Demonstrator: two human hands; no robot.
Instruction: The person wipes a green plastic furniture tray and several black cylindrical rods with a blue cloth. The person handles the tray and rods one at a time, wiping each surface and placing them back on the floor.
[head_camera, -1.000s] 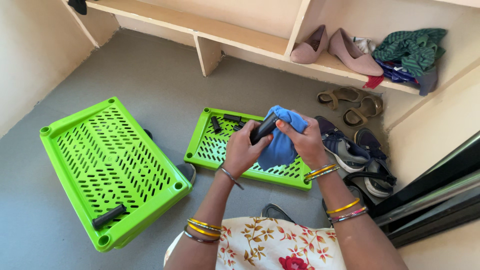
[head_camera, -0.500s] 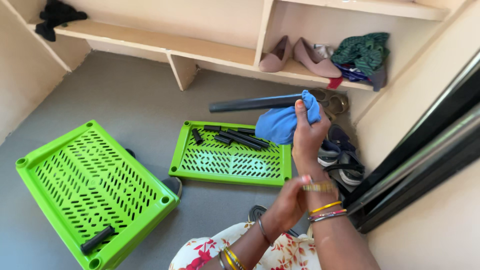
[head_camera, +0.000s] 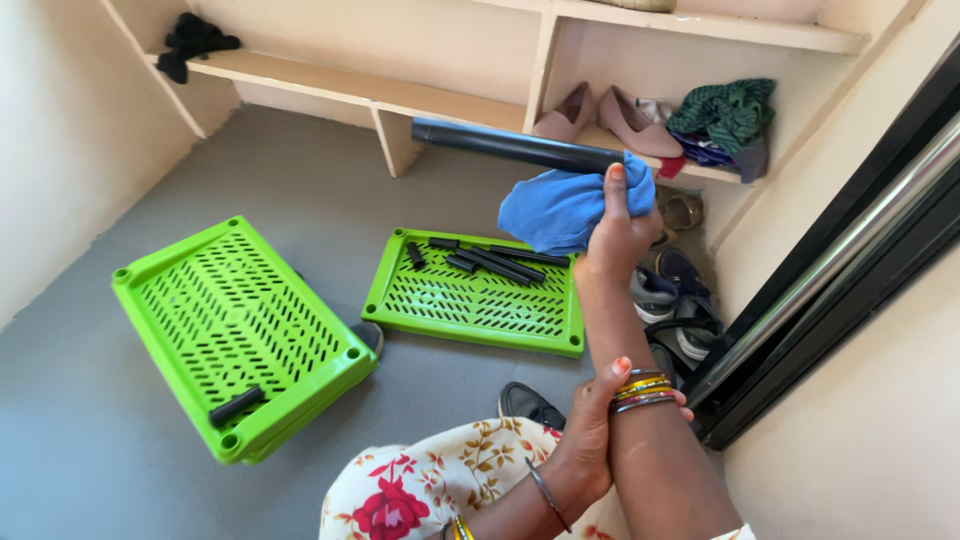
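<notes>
The right hand (head_camera: 618, 228) is raised above the grey floor (head_camera: 300, 190), its fingers pressed together around a bunched blue cloth (head_camera: 565, 207) and, through the cloth, one end of a black tube (head_camera: 515, 146). The tube's long axis runs nearly level, from the gripped end at the right out toward the upper left, its free end pointing at the upright divider of the low wooden shelf (head_camera: 420, 98). The cloth hangs down from the fist on the left side.

The left hand (head_camera: 590, 440) is lower, near the lap, with its fingers wrapped around the right forearm just at the bangles (head_camera: 640, 390); the thumb rests against the bangles.

Under the raised tube, a flat green slotted rack panel (head_camera: 470, 300) lies on the floor with several short black tubes (head_camera: 480, 262) resting along its far edge. A second green rack panel (head_camera: 240, 330) lies well apart toward the floor's left side, tilted, with one short black peg (head_camera: 237, 405) near its near edge.

On the shelf, behind the tube, stands a pair of pink flat shoes (head_camera: 610, 115), with a heap of green clothing (head_camera: 725, 110) just beside it. A dark bundle (head_camera: 190, 40) sits at the shelf's far left end. Sandals and sports shoes (head_camera: 665, 290) crowd the floor's right corner, next to a dark metal door frame (head_camera: 830, 290).
</notes>
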